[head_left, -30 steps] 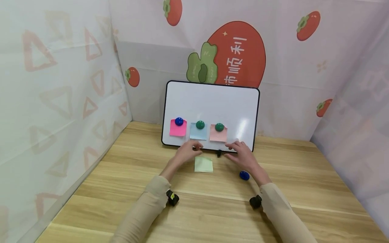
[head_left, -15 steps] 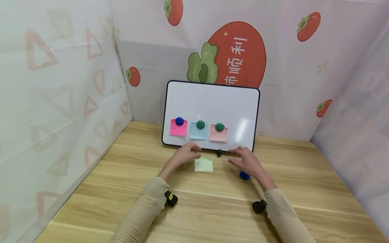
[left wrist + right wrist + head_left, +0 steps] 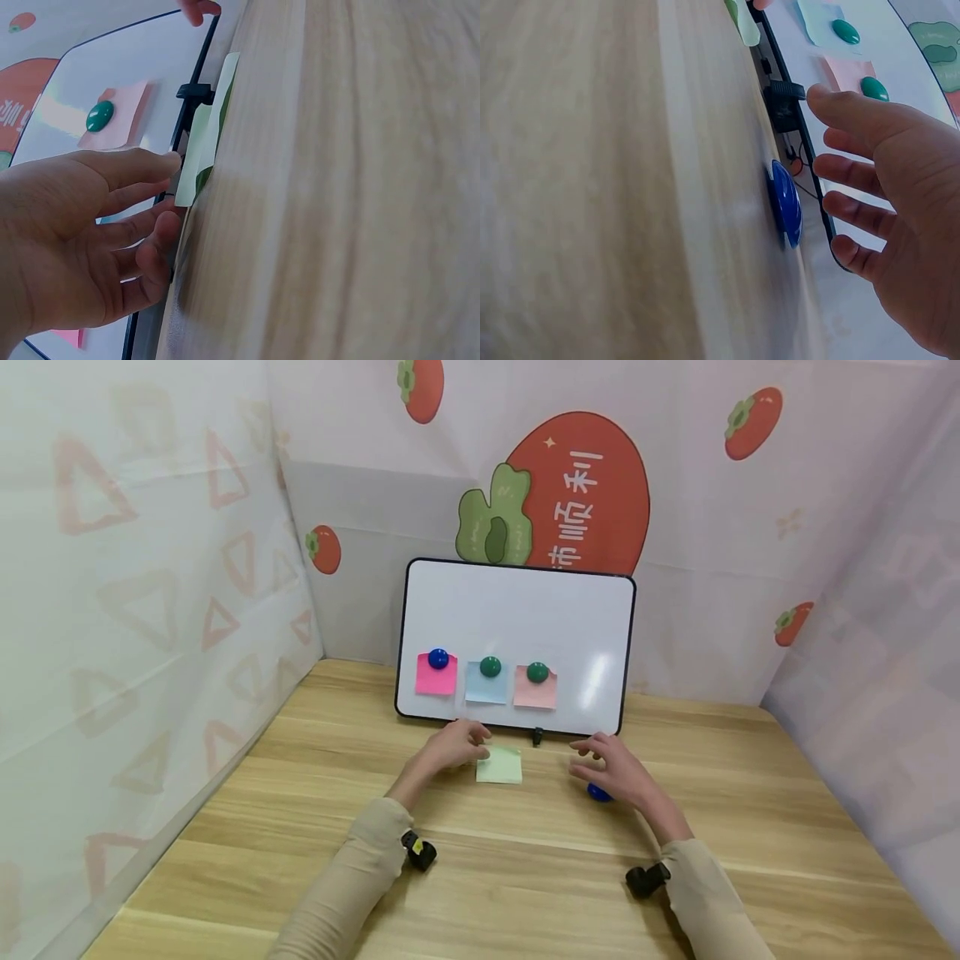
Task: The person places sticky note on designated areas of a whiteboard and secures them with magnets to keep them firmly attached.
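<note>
A pale green sticky note lies on the wooden table in front of the whiteboard. My left hand is at the note's left edge, fingers loosely bent; in the left wrist view the thumb tip overlaps the end of the note. My right hand hovers with spread, slightly bent fingers over a blue round magnet, partly hidden in the head view. From the right wrist, that magnet shows below the fingers, which hold nothing.
The whiteboard leans at the back, a small black foot at its lower edge. On it, magnets hold a hot pink note, a light blue note and a salmon note. Printed cloth walls enclose the table.
Both hands have drawn back from the board's lower edge: the left down to the green note's edge, the right down and rightward over the blue magnet. The notes and magnets stay put.
</note>
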Demonstrator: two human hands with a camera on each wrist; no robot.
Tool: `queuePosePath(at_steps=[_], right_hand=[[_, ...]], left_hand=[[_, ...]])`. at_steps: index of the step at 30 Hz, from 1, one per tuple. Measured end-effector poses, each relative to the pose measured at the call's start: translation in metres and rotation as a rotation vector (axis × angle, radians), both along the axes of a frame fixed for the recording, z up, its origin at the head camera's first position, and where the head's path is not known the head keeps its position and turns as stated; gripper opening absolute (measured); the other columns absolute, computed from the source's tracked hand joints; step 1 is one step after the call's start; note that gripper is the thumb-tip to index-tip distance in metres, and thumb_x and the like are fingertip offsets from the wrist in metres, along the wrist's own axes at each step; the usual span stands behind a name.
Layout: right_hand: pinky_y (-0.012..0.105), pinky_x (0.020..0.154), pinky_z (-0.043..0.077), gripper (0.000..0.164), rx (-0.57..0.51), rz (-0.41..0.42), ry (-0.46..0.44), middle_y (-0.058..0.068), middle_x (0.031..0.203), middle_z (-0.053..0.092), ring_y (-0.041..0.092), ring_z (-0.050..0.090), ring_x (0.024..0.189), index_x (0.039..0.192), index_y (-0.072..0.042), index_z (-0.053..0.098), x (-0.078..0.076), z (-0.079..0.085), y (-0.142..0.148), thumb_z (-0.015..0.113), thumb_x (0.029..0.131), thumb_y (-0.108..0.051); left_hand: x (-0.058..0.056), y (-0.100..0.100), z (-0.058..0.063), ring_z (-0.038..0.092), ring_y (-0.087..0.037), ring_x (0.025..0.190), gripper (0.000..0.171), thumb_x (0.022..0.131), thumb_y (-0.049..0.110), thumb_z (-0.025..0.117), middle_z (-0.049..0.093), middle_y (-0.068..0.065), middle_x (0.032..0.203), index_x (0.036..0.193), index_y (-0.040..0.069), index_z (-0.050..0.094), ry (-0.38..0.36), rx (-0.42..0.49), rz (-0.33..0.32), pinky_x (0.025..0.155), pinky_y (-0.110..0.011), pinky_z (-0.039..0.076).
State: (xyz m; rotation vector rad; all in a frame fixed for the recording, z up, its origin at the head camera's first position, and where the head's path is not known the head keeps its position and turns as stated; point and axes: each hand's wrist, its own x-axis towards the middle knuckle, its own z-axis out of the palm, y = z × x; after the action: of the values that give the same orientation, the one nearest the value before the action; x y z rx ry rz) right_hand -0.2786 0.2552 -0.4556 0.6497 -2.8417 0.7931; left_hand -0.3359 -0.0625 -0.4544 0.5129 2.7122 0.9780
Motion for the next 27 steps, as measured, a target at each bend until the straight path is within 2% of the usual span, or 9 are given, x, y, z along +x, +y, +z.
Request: queuePosePath(at_steps=[3, 7, 12, 18, 22, 27], right_hand=[[0.04, 0.084, 0.046, 0.041, 0.0, 0.011, -0.016, 0.007, 0.111, 0.061, 0.023, 0.053, 0.099, 0.126, -0.008, 0.065, 0.0, 0.0, 0.002, 0.071, 0.092, -0.03], [0.041, 0.085, 0.047, 0.041, -0.005, 0.022, -0.081, 0.009, 0.114, 0.061, 0.023, 0.054, 0.101, 0.127, -0.007, 0.065, 0.002, 0.003, 0.008, 0.071, 0.092, -0.027], [0.034, 0.082, 0.046, 0.047, -0.01, 0.048, -0.156, 0.008, 0.116, 0.058, 0.019, 0.052, 0.095, 0.129, -0.007, 0.063, 0.003, 0.003, 0.02, 0.074, 0.089, -0.03], [0.03, 0.078, 0.045, 0.053, -0.025, 0.093, -0.188, 0.006, 0.11, 0.055, 0.018, 0.05, 0.09, 0.128, -0.006, 0.063, 0.002, 0.0, 0.03, 0.078, 0.085, -0.033], [0.032, 0.08, 0.045, 0.055, -0.025, 0.108, -0.219, 0.006, 0.108, 0.053, 0.019, 0.05, 0.093, 0.129, -0.007, 0.063, 0.002, -0.001, 0.035, 0.078, 0.085, -0.035], [0.036, 0.086, 0.045, 0.055, -0.023, 0.12, -0.258, 0.006, 0.116, 0.054, 0.019, 0.05, 0.099, 0.131, -0.01, 0.062, 0.001, -0.002, 0.041, 0.079, 0.085, -0.035]], left_hand=[[0.0, -0.001, 0.0, 0.06, -0.017, 0.098, 0.036, 0.089, 0.026, 0.073, 0.067, -0.005, 0.115, 0.122, 0.014, 0.068, 0.001, -0.011, 0.002, 0.085, -0.036, 0.05], [0.0, -0.001, -0.001, 0.059, -0.017, 0.096, 0.036, 0.088, 0.023, 0.074, 0.067, -0.004, 0.115, 0.123, 0.014, 0.068, 0.004, -0.021, 0.004, 0.081, -0.033, 0.049], [-0.001, 0.001, -0.002, 0.059, -0.017, 0.099, 0.037, 0.086, 0.02, 0.075, 0.067, -0.004, 0.113, 0.122, 0.014, 0.069, 0.011, -0.036, -0.002, 0.086, -0.036, 0.049], [-0.002, 0.001, -0.002, 0.06, -0.017, 0.098, 0.038, 0.085, 0.016, 0.077, 0.068, -0.005, 0.108, 0.122, 0.011, 0.069, 0.014, -0.053, 0.007, 0.09, -0.037, 0.049], [0.0, 0.0, -0.002, 0.061, -0.016, 0.094, 0.038, 0.084, 0.016, 0.078, 0.07, -0.004, 0.105, 0.121, 0.009, 0.07, 0.017, -0.056, 0.017, 0.088, -0.036, 0.049], [0.001, -0.001, -0.002, 0.061, -0.015, 0.092, 0.033, 0.083, 0.016, 0.078, 0.071, -0.003, 0.104, 0.115, 0.009, 0.073, 0.008, -0.048, 0.034, 0.087, -0.036, 0.051]])
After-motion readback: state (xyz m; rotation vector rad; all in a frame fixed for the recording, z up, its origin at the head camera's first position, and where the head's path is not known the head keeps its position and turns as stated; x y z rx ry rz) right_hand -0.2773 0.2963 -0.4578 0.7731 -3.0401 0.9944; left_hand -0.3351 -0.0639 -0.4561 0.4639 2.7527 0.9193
